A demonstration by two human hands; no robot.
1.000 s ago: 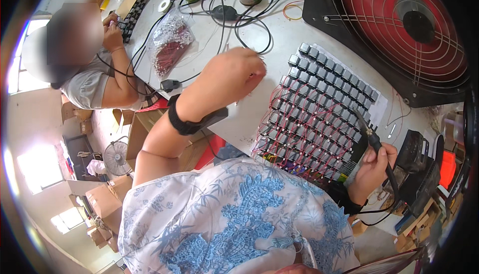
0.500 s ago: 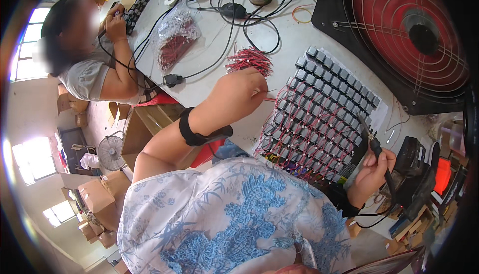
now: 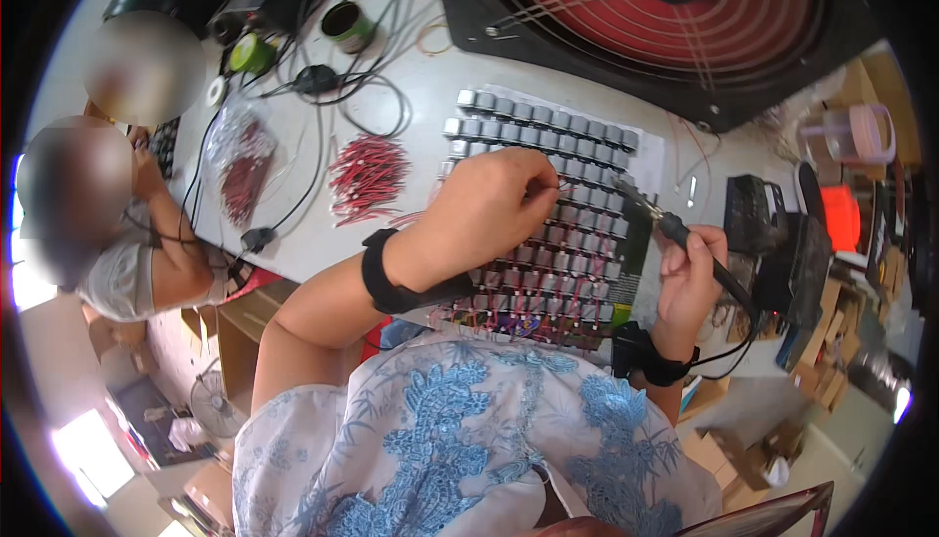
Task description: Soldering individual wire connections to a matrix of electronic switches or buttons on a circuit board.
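My left hand (image 3: 494,206) hovers over the rows of small silver-grey parts, which look like small motors (image 3: 590,197). Its thumb and fingers pinch thin red wire, and some strands trail out behind the hand. In my right hand (image 3: 693,268) is a soldering iron (image 3: 675,230), held like a pen, its tip over the right side of the rows. Red wires run among the nearer rows. Part of the block is hidden under my left hand and wrist. Left of it lies a pile of red wires (image 3: 370,175) with white ends.
A large black-framed fan (image 3: 602,72) with a red inside stands beyond the rows. To the left are a plastic bag of wires (image 3: 243,160), cables, a green tin (image 3: 347,26) and a co-worker's arm (image 3: 171,209). Black boxes (image 3: 753,212) sit at the right.
My left hand has moved from beside the wire pile to over the rows, with the wire pinched. The soldering iron stays in my right hand. The whole view has turned.
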